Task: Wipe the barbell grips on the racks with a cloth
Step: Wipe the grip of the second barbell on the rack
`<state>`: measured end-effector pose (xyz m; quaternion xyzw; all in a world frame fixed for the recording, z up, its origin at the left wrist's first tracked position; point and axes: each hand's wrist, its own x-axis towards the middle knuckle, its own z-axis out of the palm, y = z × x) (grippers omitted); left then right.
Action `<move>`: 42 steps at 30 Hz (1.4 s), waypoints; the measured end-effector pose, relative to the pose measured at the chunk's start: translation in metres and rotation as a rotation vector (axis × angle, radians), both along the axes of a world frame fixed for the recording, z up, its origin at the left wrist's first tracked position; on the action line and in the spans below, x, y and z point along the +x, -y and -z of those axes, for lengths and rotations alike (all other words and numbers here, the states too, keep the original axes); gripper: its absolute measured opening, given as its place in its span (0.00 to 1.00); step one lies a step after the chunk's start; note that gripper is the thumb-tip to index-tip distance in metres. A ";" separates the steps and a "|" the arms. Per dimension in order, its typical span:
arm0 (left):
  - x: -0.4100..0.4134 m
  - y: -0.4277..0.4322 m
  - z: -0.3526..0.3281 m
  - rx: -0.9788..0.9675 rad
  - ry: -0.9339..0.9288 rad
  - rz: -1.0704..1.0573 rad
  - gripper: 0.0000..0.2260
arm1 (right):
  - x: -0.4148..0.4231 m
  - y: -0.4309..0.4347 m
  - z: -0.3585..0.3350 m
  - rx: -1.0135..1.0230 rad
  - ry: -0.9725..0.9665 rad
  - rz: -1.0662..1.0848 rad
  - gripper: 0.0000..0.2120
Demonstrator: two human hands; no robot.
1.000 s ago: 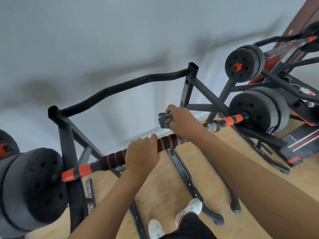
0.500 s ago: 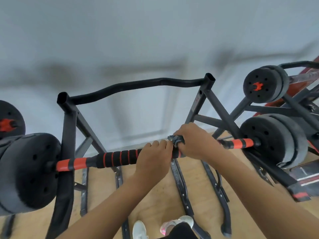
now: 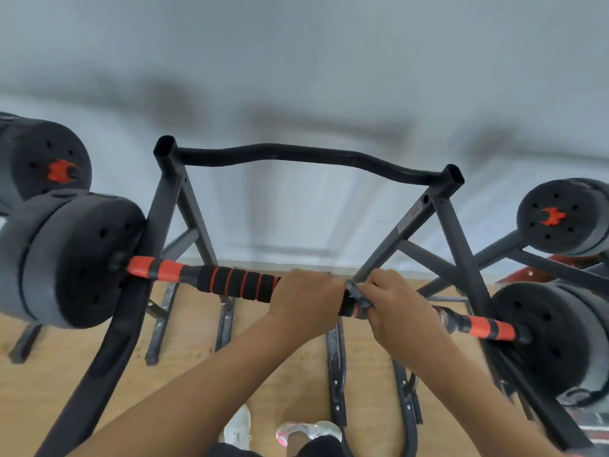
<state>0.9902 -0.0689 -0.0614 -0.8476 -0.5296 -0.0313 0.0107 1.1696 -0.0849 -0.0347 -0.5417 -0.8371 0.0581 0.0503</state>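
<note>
A barbell with a black-and-orange ribbed foam grip [image 3: 237,282] lies across a dark steel rack [image 3: 166,206], with black weight plates at its left end [image 3: 66,258] and right end [image 3: 547,341]. My left hand [image 3: 304,301] is closed around the middle of the grip. Right beside it, my right hand [image 3: 398,311] presses a small dark grey cloth [image 3: 357,296] around the bar. Most of the cloth is hidden under the fingers. The two hands almost touch.
A second barbell's plate [image 3: 557,216] sits on another rack at the right, and a further plate [image 3: 49,163] at the far left. The rack's curved top bar [image 3: 306,156] stands in front of a pale wall. Wooden floor and my shoes [image 3: 306,430] lie below.
The view has swung to the right, so the rack now sits centred. My right hand with the cloth has stayed on the bar close to my left hand, sliding a little along the grip.
</note>
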 end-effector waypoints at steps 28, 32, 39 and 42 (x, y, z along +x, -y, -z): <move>-0.012 -0.016 0.016 0.184 0.116 0.189 0.20 | -0.034 0.023 -0.011 -0.054 -0.084 0.249 0.16; -0.005 -0.021 0.011 0.123 -0.025 0.156 0.21 | -0.036 0.031 -0.003 -0.015 -0.140 0.286 0.18; -0.010 -0.072 -0.030 -0.850 0.161 0.194 0.20 | -0.037 0.034 -0.003 0.020 -0.076 0.300 0.33; -0.012 -0.068 -0.023 -0.431 0.152 0.232 0.21 | -0.036 0.018 -0.013 -0.032 -0.050 0.317 0.29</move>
